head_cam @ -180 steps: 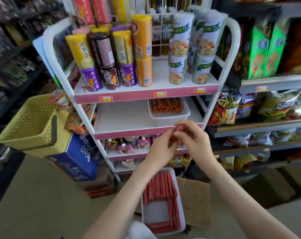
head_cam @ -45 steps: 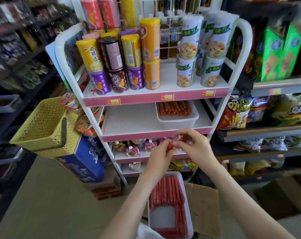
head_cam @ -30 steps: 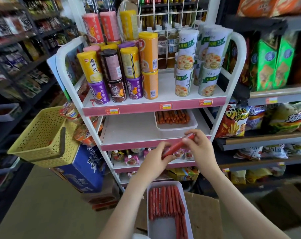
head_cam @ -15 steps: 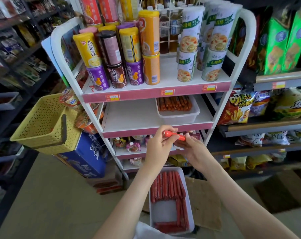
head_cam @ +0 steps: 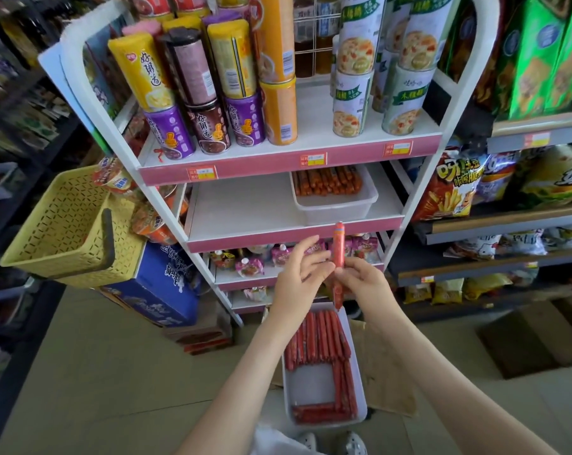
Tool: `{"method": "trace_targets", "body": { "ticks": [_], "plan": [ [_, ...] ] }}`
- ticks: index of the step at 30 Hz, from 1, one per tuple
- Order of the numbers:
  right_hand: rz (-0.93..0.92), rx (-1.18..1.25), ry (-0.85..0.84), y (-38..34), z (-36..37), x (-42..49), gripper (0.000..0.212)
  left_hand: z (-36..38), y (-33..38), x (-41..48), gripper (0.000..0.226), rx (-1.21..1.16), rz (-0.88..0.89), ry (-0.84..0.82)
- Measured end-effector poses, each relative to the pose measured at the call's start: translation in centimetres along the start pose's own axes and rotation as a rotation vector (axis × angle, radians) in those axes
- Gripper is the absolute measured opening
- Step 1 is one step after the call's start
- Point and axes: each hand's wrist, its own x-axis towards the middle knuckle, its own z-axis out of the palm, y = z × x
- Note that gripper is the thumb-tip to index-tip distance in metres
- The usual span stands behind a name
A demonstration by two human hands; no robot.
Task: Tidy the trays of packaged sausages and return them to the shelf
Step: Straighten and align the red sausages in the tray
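We hold one red sausage straight up in front of the white shelf. Our right hand is wrapped around its lower part, so this hand is closed on the sausage. Our left hand is just beside it with its fingers partly spread; the fingertips reach the sausage from the left, but we cannot tell if they really grip it.

Below our hands a white tray sits low down near the floor. Red sausages lie in it in a row at the far end, some more along its right side and at the near end, and the middle is bare.

A second white tray of sausages sits on the right side of the middle shelf board. Tall cans stand on the board above. A yellow basket hangs to the left of the shelf.
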Motion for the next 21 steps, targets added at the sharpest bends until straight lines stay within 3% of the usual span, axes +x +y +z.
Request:
{"method": "trace_targets", "body": {
  "ticks": [3,9,15,21],
  "plan": [
    [0.195,0.4,-0.028,0.4,-0.3,0.4,0.025,-0.1,-1.1,-0.3,0.059,0.08,-0.067,-0.178],
    [0.462,0.677,0.017,1.6,-0.1,1.2,0.023,-0.3,-3.1,-0.7,0.068,0.442,-0.025,-0.343],
    [0.565,0.526,0.012,5.5,0.4,3.3,0.019,-0.6,-6.9,-0.4,0.055,0.586,-0.042,-0.314],
    [0.634,0.333,0.005,15.5,2.2,6.2,0.01,1.2,-16.0,1.1,0.04,0.678,-0.344,-0.256]
  ]
}}
